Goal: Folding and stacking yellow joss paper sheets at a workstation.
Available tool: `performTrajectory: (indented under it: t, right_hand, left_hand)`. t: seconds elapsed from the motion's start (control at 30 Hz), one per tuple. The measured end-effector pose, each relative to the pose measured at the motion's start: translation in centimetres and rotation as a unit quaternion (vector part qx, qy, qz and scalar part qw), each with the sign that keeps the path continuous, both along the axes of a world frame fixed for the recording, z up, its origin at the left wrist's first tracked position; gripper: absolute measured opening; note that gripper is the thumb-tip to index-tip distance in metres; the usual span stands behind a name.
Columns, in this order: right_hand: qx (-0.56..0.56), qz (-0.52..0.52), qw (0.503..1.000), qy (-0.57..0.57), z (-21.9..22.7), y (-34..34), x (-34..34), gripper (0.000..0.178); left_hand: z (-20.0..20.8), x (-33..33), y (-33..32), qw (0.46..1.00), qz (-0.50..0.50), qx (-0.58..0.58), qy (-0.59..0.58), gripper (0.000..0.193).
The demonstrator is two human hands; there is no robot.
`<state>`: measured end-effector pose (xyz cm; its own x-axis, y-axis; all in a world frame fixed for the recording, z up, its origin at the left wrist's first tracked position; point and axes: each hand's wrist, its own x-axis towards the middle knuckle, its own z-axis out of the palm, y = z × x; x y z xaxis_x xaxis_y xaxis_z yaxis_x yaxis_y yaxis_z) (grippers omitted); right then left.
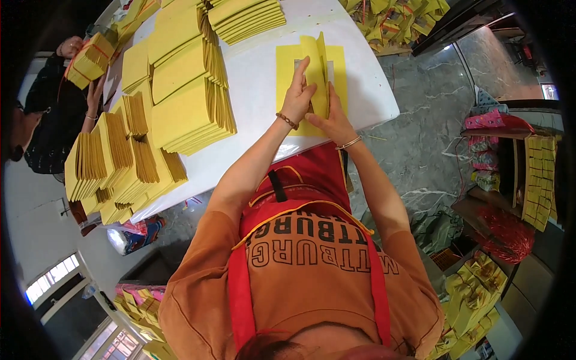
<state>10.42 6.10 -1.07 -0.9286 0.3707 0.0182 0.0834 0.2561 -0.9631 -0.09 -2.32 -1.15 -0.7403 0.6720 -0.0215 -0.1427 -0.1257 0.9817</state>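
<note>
A sheet of yellow paper (283, 66) lies flat near the right end of the white table, with a grey patch showing at its middle. Folded yellow paper (318, 78) stands up from it between my hands. Against its left side rests my left hand (298, 96), index finger stretched out along the paper and thumb touching it. My right hand (336, 123) holds the lower right side, its fingers beside the fold and its thumb reaching toward my left hand. The undersides of the fingers are hidden.
Stacks of folded yellow paper (186, 114) cover the left of the white table (252, 90). At far left a co-worker (51, 114) holds a tied yellow bundle (90, 60). More yellow paper (393, 24) lies beyond the table, and grey marble floor (414, 126) shows on the right.
</note>
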Motion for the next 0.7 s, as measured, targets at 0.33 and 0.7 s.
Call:
performTrajectory:
  t: [0.33, 0.7]
  right_hand:
    - [0.012, 0.024, 0.999, -0.027, -0.2, 0.0, -0.1, 0.105]
    - [-0.017, 0.008, 1.0, 0.005, 0.4, 0.0, -0.1, 0.11]
  left_hand:
    - [-1.3, -0.3, 0.2, 0.992, 0.007, -0.067, 0.108, 0.047]
    - [-1.1, -0.4, -0.1, 0.998, -0.027, -0.021, 0.045, 0.047]
